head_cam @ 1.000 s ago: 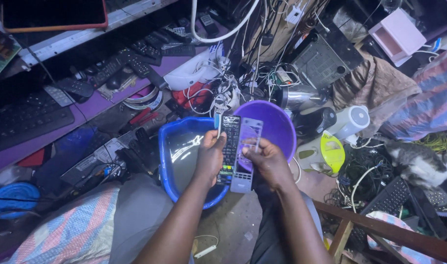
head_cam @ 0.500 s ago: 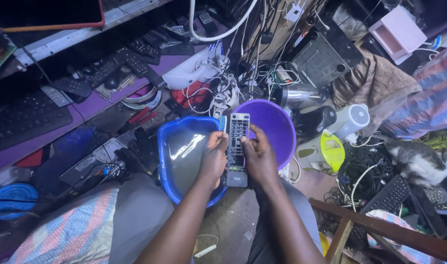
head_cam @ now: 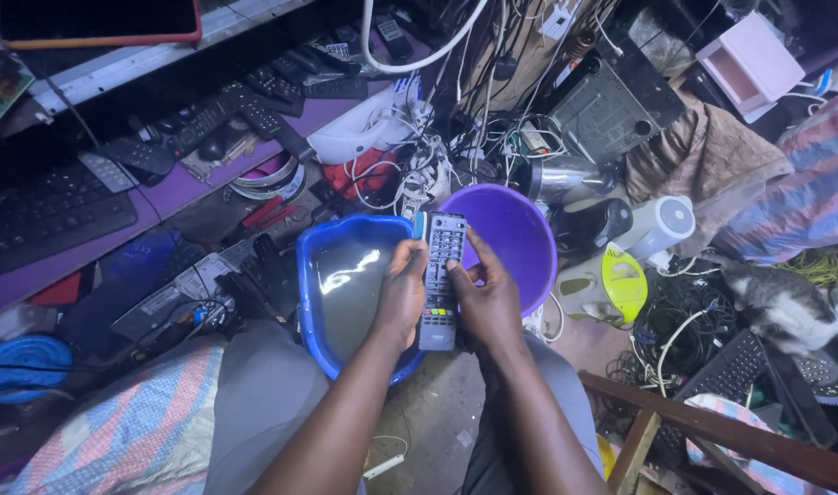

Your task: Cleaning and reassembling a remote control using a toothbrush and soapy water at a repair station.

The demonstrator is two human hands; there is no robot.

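Cluttered repair corner, dim bluish light; purple shelf point(head_cam: 176, 188) at upper left strewn with spare remotes, dark keyboard point(head_cam: 43, 211) on it, tangle of white cables point(head_cam: 410, 174) behind. Grey remote control point(head_cam: 442, 275) held between both hands, buttons up, long axis running away from the body, near end low toward the knees, far end over the gap between two basins. Left hand point(head_cam: 400, 293) closed around the remote's left edge, thumb resting on its face; right hand point(head_cam: 486, 298) wrapped on the right edge, fingers curled beneath. Both equally near, gripping the lower half. Blue basin point(head_cam: 316, 307) of cloudy water directly left and below; purple basin point(head_cam: 510, 229) just behind, right. Grey-and-white cat point(head_cam: 776, 307) far right among cables.
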